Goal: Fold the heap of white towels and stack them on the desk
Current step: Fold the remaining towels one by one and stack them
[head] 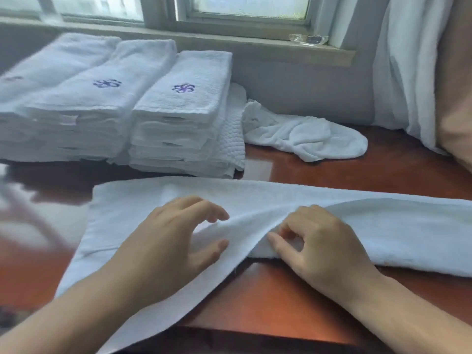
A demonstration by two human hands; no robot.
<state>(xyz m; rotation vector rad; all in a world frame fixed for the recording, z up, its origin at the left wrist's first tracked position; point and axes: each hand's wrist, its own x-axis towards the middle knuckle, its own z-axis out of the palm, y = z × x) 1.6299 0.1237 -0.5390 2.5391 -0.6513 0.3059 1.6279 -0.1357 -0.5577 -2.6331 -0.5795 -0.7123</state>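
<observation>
A long white towel (281,200) lies across the near part of the reddish-brown desk (281,297), folded lengthwise, its left end hanging over the front edge. My left hand (168,241) pinches a raised fold of it between thumb and fingers. My right hand (319,241) rests beside it, thumb and fingers closed on the same ridge of cloth. Behind stand three stacks of folded white towels with purple emblems (178,116), (84,108), (28,80). One crumpled white towel (306,139) lies at the back right.
A quilted white cloth (232,139) leans against the right stack. A window sill (255,44) runs along the back wall, with a clear plastic item (307,39) on it. White curtain (408,72) and a tan cushion (457,98) bound the right side.
</observation>
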